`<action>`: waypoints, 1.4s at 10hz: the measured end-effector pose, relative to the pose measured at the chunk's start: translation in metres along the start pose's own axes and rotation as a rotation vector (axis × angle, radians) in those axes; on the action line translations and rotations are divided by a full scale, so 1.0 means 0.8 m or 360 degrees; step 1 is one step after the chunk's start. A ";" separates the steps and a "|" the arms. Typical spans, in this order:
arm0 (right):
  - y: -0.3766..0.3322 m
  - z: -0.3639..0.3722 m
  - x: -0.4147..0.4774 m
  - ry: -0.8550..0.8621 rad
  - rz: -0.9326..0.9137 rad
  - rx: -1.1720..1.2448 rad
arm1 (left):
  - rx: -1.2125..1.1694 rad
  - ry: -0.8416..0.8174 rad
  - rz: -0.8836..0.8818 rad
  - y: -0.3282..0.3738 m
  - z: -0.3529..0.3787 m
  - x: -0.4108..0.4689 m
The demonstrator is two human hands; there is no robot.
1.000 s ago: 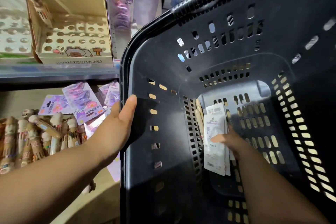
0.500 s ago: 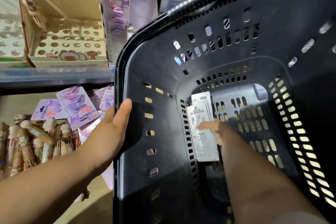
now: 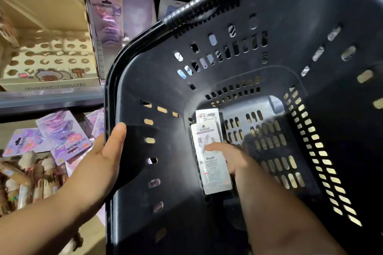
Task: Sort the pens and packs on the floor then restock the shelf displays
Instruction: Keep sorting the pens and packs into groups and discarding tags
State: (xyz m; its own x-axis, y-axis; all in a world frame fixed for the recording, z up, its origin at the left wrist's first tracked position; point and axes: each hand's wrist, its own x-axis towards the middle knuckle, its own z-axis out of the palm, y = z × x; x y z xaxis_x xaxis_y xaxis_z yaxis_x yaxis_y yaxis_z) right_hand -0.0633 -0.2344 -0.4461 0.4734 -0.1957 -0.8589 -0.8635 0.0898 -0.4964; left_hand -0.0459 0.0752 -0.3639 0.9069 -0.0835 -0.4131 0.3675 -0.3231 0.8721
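The black basket (image 3: 128, 58) is gripped at its left rim by the left hand (image 3: 101, 163), thumb hooked inside. Dead centre of the frame, on the basket floor, the white packs (image 3: 215, 178) are pinched by the right hand (image 3: 234, 159), thumb laid on front, other fingers hidden.

Two white packs (image 3: 211, 159), flat and rectangular with the printed face up, lie stacked and offset lengthwise on the floor of the black basket (image 3: 145, 80), against its left wall. The lower pack shows a barcode at its far end. The right hand (image 3: 234, 159) holds them, thumb across the upper face. Purple packs (image 3: 62, 136) lie overlapped below the shelf board (image 3: 51, 99), beside plush-topped pens (image 3: 31, 176), apparently loose.
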 end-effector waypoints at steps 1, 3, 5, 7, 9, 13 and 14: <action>0.000 0.008 -0.009 -0.0068 -0.0046 -0.0042 | 0.0007 -0.0045 0.0023 0.001 0.005 -0.001; -0.009 0.021 -0.047 -0.0306 -0.0264 0.0006 | -0.0069 -0.0083 0.0021 0.025 0.010 -0.011; -0.035 0.032 -0.134 -0.0305 -0.0353 0.0007 | -0.0123 -0.0149 0.0067 0.055 0.040 -0.022; -0.062 0.012 -0.196 -0.0159 -0.0307 -0.0022 | -0.0222 -0.0424 0.0074 0.095 0.075 -0.059; -0.077 -0.054 -0.259 0.0088 -0.0322 0.0189 | -0.0364 -0.0680 0.0028 0.161 0.128 -0.072; -0.116 -0.139 -0.310 -0.0405 -0.0718 0.0833 | 0.0076 -0.0514 0.0277 0.271 0.223 -0.130; -0.119 -0.147 -0.310 -0.0450 -0.0816 0.0975 | 0.0202 -0.0430 0.0383 0.277 0.245 -0.124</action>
State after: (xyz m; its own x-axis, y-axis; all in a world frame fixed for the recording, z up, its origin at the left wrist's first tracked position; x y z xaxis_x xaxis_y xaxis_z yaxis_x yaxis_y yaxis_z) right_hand -0.1190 -0.3093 -0.1707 0.8768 -0.1122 -0.4675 -0.3217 0.5858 -0.7439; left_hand -0.0948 -0.1728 -0.1814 0.8708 -0.4110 -0.2697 0.1070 -0.3770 0.9200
